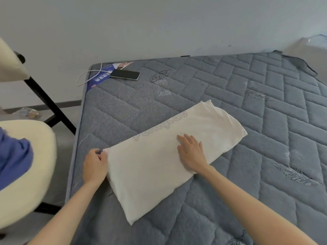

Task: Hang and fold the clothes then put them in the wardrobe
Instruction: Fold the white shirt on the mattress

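Our folded shirt (159, 165) lies by the mattress's (265, 121) left edge; left grip (94, 165) pinches one end, right grip (192, 151) rests flat on it, fingers straight. Soft and floppy, we judge; lift by both ends.

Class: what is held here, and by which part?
The left hand grips the folded white garment at its left end; the right hand only rests flat on top.

Scene is lit evenly w/ soft, diffuse light; only faint shadows are cast. Wide-angle bending is seen at edges of grey quilted mattress (265, 121). Cream padded chair seat (26, 165), lower left, is rendered blurry.
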`<state>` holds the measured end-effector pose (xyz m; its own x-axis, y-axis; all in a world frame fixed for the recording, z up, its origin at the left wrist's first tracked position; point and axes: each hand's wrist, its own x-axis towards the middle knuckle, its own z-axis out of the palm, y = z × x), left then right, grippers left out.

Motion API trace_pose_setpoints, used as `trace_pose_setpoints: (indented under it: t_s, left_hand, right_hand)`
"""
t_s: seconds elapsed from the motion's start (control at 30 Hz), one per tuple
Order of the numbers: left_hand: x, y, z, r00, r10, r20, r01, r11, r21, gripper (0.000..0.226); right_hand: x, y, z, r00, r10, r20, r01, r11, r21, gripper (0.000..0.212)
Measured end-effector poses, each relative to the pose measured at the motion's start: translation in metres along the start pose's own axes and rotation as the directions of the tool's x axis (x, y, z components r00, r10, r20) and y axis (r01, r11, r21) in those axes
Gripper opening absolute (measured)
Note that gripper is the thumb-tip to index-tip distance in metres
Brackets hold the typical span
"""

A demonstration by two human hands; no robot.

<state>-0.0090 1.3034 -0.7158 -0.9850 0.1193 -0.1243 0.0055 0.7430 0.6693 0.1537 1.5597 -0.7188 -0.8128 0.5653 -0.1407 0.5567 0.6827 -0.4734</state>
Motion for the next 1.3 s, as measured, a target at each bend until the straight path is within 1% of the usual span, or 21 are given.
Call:
trace_pose_setpoints:
  t_s: [0.13, 0.23, 0.33, 0.37, 0.47, 0.53, 0.57, 0.6, 0.63, 0.7, 0.77, 0.83, 0.9, 0.93, 0.97, 1.03, 1.07, 1.13, 1.2, 1.23, 1.3]
  left_hand:
    - [0.012, -0.002, -0.004, 0.983, -0.135, 0.123, 0.148, 0.983, -0.111, 0.035]
    - [0.019, -0.002, 0.000, 0.972, -0.204, 0.120, 0.228, 0.942, -0.248, 0.026]
    - [0.023, 0.000, 0.001, 0.967, -0.231, 0.106, 0.253, 0.918, -0.306, 0.015]
    - [0.024, 0.000, 0.002, 0.959, -0.257, 0.117, 0.282, 0.892, -0.353, 0.015]
    - [0.030, -0.004, -0.001, 0.910, -0.363, 0.199, 0.413, 0.766, -0.493, 0.020]
    - [0.034, -0.009, -0.004, 0.891, -0.386, 0.238, 0.453, 0.722, -0.523, 0.022]
    - [0.035, -0.010, -0.004, 0.891, -0.382, 0.243, 0.453, 0.719, -0.527, 0.022]
    - [0.034, -0.011, -0.004, 0.900, -0.370, 0.232, 0.436, 0.737, -0.516, 0.022]
    - [0.033, -0.011, -0.003, 0.915, -0.348, 0.204, 0.403, 0.780, -0.479, 0.020]
    - [0.029, -0.009, -0.002, 0.951, -0.283, 0.122, 0.308, 0.881, -0.358, 0.013]
    - [0.026, -0.004, -0.004, 0.977, -0.207, 0.051, 0.213, 0.946, -0.243, 0.007]
    - [0.026, 0.004, -0.003, 0.994, -0.102, -0.022, 0.100, 0.990, -0.099, 0.013]
    - [0.025, 0.017, 0.000, 0.998, 0.051, -0.026, -0.051, 0.999, -0.007, 0.024]
    - [0.025, 0.025, 0.003, 0.991, 0.134, 0.024, -0.134, 0.991, -0.001, 0.028]
    - [0.024, 0.036, 0.009, 0.971, 0.215, 0.105, -0.215, 0.977, -0.010, 0.033]
    - [0.028, 0.049, 0.018, 0.905, 0.330, 0.270, -0.347, 0.938, 0.016, 0.042]
    - [0.030, 0.055, 0.024, 0.867, 0.353, 0.351, -0.393, 0.918, 0.046, 0.047]
    - [0.034, 0.065, 0.033, 0.813, 0.319, 0.486, -0.416, 0.904, 0.102, 0.055]
    - [0.037, 0.069, 0.041, 0.799, 0.267, 0.539, -0.420, 0.889, 0.182, 0.061]
    - [0.038, 0.070, 0.043, 0.799, 0.249, 0.547, -0.431, 0.872, 0.233, 0.064]
    - [0.041, 0.072, 0.045, 0.800, 0.221, 0.558, -0.442, 0.846, 0.298, 0.066]
  right_hand:
    - [-0.007, -0.040, 0.023, 0.990, -0.120, 0.078, 0.117, 0.992, 0.035, 0.046]
    - [-0.007, -0.068, 0.035, 0.977, -0.175, 0.119, 0.171, 0.984, 0.038, 0.046]
    - [-0.006, -0.089, 0.044, 0.962, -0.225, 0.157, 0.226, 0.974, 0.011, 0.046]
    - [-0.005, -0.095, 0.047, 0.957, -0.235, 0.172, 0.237, 0.971, 0.004, 0.046]
    - [-0.003, -0.104, 0.055, 0.949, -0.209, 0.237, 0.222, 0.975, -0.026, 0.046]
    - [-0.004, -0.103, 0.060, 0.940, -0.190, 0.284, 0.224, 0.970, -0.091, 0.048]
    - [-0.005, -0.101, 0.061, 0.936, -0.188, 0.299, 0.232, 0.965, -0.120, 0.049]
    - [-0.006, -0.099, 0.062, 0.932, -0.190, 0.309, 0.242, 0.960, -0.142, 0.050]
    - [-0.007, -0.097, 0.062, 0.928, -0.193, 0.319, 0.253, 0.955, -0.157, 0.051]
    - [-0.008, -0.093, 0.059, 0.919, -0.206, 0.336, 0.273, 0.948, -0.165, 0.052]
    - [-0.009, -0.090, 0.050, 0.921, -0.223, 0.318, 0.273, 0.954, -0.121, 0.051]
    - [-0.011, -0.086, 0.036, 0.955, -0.213, 0.206, 0.222, 0.975, -0.024, 0.042]
    - [-0.017, -0.079, 0.023, 0.989, -0.141, 0.042, 0.138, 0.989, 0.054, 0.029]
    - [-0.021, -0.075, 0.017, 0.996, -0.087, -0.021, 0.089, 0.993, 0.077, 0.025]
    - [-0.027, -0.068, 0.009, 0.998, -0.025, -0.053, 0.031, 0.994, 0.101, 0.023]
    - [-0.036, -0.057, 0.001, 0.998, 0.042, -0.038, -0.037, 0.990, 0.136, 0.022]
    - [-0.042, -0.049, -0.002, 0.997, 0.071, -0.028, -0.066, 0.986, 0.155, 0.021]
    - [-0.057, -0.032, -0.005, 0.985, 0.169, -0.037, -0.156, 0.961, 0.228, 0.027]
    - [-0.072, -0.018, -0.003, 0.952, 0.305, -0.032, -0.284, 0.917, 0.280, 0.042]
    - [-0.078, -0.015, -0.002, 0.929, 0.370, 0.020, -0.360, 0.887, 0.288, 0.049]
    - [-0.085, -0.013, 0.002, 0.856, 0.460, 0.236, -0.516, 0.788, 0.335, 0.059]
